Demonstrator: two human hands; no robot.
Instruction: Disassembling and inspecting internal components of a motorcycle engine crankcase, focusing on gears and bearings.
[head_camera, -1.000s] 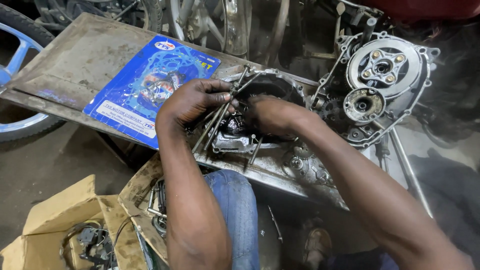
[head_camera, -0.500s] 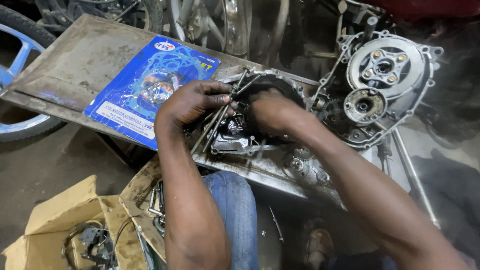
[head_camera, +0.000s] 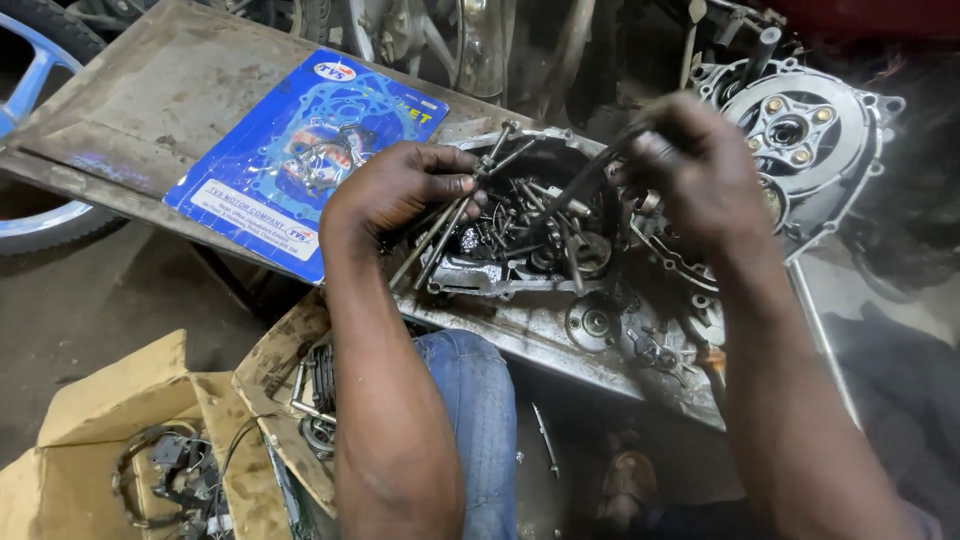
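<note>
Left hand (head_camera: 400, 190) clutching long bolts (head_camera: 455, 215)

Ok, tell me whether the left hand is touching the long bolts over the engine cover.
Touching. The head view shows the left hand with its fingers closed around a bundle of long bolts, no gap between them, above the bolt-filled engine cover.

Dim workshop: grimy concrete floor (head_camera: 90, 310), blue-rimmed wheel (head_camera: 30, 120) at left

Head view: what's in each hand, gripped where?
Left hand grips a bundle of long bolts near their upper ends. Right hand pinches one dark bolt at its top, above the bolt-filled engine cover.
</note>
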